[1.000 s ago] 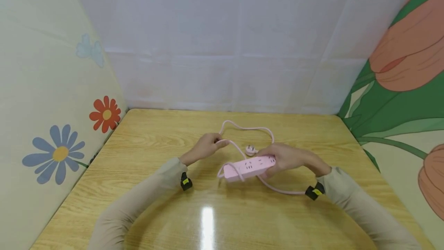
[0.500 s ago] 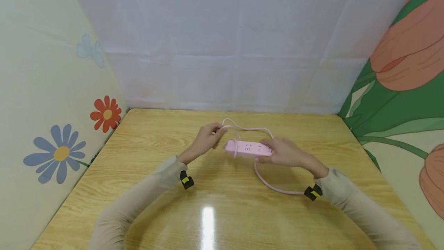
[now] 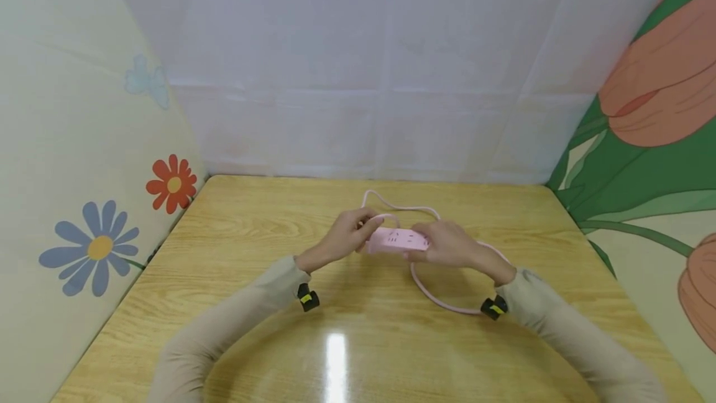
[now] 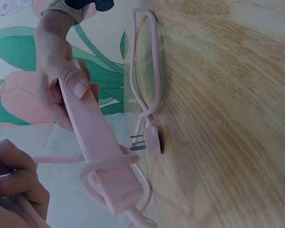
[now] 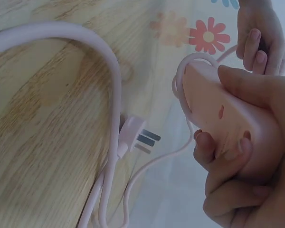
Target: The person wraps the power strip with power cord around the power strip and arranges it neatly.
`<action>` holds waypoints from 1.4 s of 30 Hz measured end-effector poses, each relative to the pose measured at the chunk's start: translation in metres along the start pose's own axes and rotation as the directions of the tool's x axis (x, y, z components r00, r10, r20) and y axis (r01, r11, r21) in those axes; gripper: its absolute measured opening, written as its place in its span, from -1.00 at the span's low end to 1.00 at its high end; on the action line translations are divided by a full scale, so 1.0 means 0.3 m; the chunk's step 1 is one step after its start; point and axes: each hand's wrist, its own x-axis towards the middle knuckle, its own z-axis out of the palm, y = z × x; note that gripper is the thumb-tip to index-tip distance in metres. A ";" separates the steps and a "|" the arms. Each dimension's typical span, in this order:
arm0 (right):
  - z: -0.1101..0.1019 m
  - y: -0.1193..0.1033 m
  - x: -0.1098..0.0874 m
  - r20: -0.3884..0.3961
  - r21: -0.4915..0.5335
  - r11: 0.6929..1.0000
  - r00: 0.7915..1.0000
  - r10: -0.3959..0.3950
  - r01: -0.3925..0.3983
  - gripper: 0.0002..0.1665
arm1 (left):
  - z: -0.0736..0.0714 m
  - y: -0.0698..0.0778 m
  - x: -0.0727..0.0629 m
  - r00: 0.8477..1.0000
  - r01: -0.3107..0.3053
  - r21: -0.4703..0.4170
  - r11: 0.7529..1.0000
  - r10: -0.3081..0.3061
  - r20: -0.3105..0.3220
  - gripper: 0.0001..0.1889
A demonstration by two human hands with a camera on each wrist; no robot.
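A pink power strip (image 3: 398, 240) is held above the table, its socket face visible in the head view. My right hand (image 3: 450, 244) grips its right end, thumb on one side and fingers curled round the other, as the right wrist view shows. One turn of pink cord (image 4: 111, 163) wraps the strip near its cord end. My left hand (image 3: 348, 235) pinches the cord beside that end. The three-pin plug (image 4: 153, 141) lies on the table with its prongs (image 5: 148, 137) pointing up off the wood; in the head view it is hidden.
The wooden table (image 3: 268, 216) carries loose cord (image 3: 442, 303) in loops behind and in front of the strip. A white sheet (image 3: 358, 79) hangs behind the table's far edge. Flower-printed panels (image 3: 100, 142) stand at both sides.
The strip has moved back and slightly left, and turned more level. My left hand has lifted the cord away, then come back down close against the strip's left end.
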 end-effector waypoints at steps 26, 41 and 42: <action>-0.008 0.080 -0.026 -0.141 -0.005 0.988 0.978 0.155 -0.157 -0.26 | 0.079 0.004 -0.034 0.982 0.056 -0.219 0.974 -0.014 0.188 -0.46; -0.011 0.096 -0.025 -0.299 0.063 0.979 0.933 0.203 -0.193 -0.27 | 0.044 -0.031 -0.083 0.974 -0.052 0.110 0.993 0.026 0.225 -0.69; -0.015 0.093 -0.022 -0.297 0.073 0.978 0.932 0.210 -0.197 -0.27 | 0.043 -0.035 -0.085 0.975 -0.060 0.113 0.992 0.034 0.222 -0.70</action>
